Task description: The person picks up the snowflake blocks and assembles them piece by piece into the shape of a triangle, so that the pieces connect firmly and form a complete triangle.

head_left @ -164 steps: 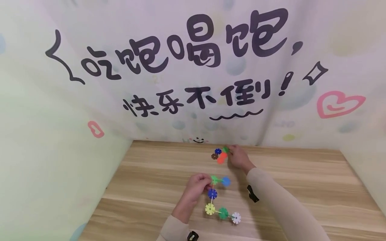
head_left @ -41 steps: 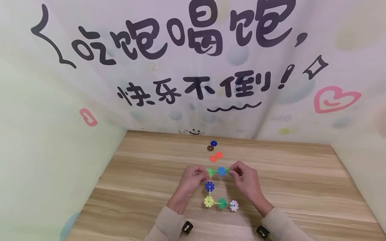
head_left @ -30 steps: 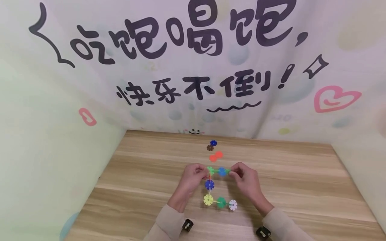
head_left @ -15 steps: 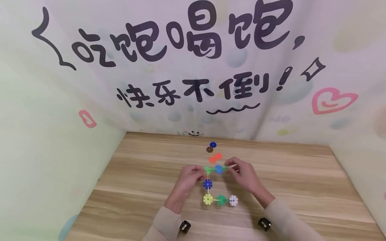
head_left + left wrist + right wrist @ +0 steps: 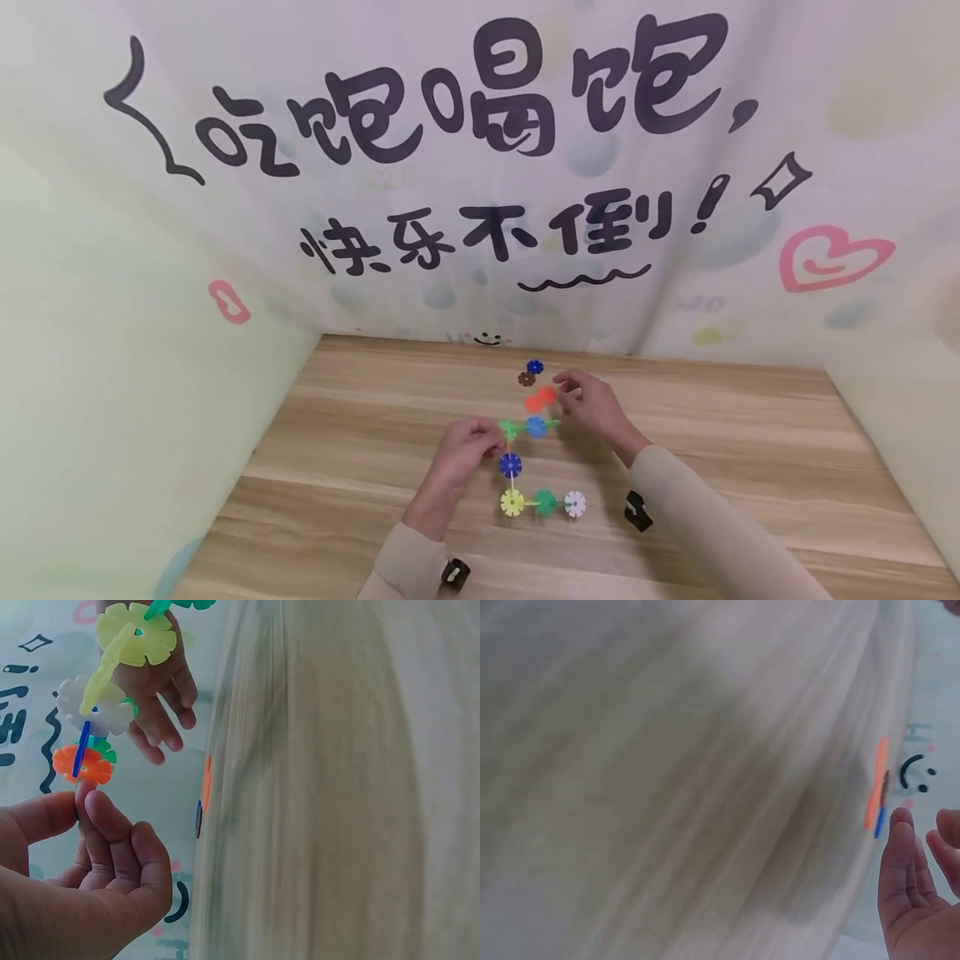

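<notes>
A chain of snowflake discs (image 5: 525,467) is being pinched at its green end by the left hand (image 5: 461,446), low in the frame's centre on the worktop (image 5: 750,450). Just above, the orange discs (image 5: 538,400) are being neared by the right hand (image 5: 592,404), fingers loosely spread and empty.

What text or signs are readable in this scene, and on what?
"吃饱喝饱," in big black characters on the backdrop wall.
"快乐不倒!" in black on the second line, with a wavy underline below.
Faint pale digits near the bubbles on the wall: too blurred to read.
Signs without words: a pink heart, a small smiley face.
The plastic discs on the table carry no text.
</notes>
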### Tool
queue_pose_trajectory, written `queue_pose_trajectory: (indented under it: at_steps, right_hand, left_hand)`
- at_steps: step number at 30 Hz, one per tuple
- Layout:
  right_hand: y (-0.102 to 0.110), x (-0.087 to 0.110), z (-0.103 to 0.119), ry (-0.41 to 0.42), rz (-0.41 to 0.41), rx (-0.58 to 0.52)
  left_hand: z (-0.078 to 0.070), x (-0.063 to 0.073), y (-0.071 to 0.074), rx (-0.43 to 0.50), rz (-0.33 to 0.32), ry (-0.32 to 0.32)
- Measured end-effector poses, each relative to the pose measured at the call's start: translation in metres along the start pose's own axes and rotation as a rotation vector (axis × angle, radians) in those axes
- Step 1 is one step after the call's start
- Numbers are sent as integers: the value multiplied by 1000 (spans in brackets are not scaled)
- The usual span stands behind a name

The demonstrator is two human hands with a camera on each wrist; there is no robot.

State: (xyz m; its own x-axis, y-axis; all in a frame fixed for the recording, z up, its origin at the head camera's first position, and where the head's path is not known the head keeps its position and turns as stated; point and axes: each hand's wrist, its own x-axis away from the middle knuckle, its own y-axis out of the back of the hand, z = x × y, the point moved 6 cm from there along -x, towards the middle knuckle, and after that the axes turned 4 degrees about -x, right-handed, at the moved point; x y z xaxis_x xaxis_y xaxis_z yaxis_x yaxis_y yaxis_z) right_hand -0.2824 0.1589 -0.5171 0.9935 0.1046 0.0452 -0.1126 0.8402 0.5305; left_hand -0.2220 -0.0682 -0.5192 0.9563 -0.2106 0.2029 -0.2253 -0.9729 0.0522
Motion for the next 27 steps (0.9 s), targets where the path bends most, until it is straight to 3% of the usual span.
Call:
queue_pose_trajectory:
  at_steps: [9,21,27]
  right_hand:
    - [-11,-23,-5,-4,33,119]
    - [-3,-12,-1,28,12,70]
    - [-7,-19,-8,64,29,183]
  left_hand:
    - [2,4,7,10,-8,-2]
    - [2,3,8,29,-9,-6]
    - [6,2,3,30,-9,9]
